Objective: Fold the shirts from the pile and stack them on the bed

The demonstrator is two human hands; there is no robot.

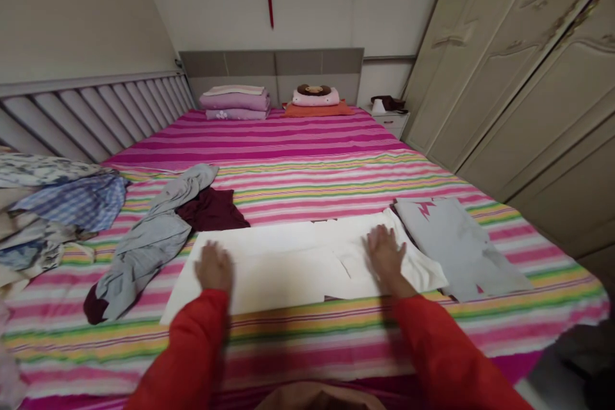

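Wears a long, plain red left sleeve point(185, 349) and a matching right sleeve point(444, 346). Leaves the left hand point(214, 267) and right hand point(385, 254) bare from about the wrists. Shows a rounded patch of tan clothing point(319, 396) at the near edge, between the sleeves.

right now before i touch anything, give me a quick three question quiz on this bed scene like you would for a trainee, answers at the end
1. Which hand is nearer the maroon cloth?
2. True or false: the right hand lies with its fingers spread over the white cloth.
3. Near the headboard, what colour is the bedding under the pink bundle? a) blue b) orange c) green

Key:
1. The left hand.
2. True.
3. b) orange.
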